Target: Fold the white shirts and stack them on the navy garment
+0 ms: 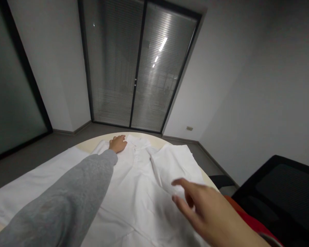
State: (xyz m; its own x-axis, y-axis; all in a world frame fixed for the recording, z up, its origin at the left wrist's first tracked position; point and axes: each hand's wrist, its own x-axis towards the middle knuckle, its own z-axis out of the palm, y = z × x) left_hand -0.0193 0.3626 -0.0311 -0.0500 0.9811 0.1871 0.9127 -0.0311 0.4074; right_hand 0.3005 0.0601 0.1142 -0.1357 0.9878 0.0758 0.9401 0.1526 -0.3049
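Observation:
A white collared shirt [126, 178] is spread over a round table, its collar [139, 141] toward the far edge. One sleeve stretches out to the left. On the fabric just left of the collar rests my left hand [117, 143], back upward, fingers loosely extended and touching the cloth. The grey-sleeved left arm reaches across the shirt and covers part of it. Over the right side of the shirt hovers my right hand [203, 209], its thumb and index finger apart, with nothing between them; the other fingers are mostly hidden.
Pale rim of the table [90, 144] shows along its far edge. A black mesh chair [285, 195] stands close on the right, with something red [257, 223] beside it. Beyond the table are a glass door with blinds [141, 75] and a wall socket [189, 128].

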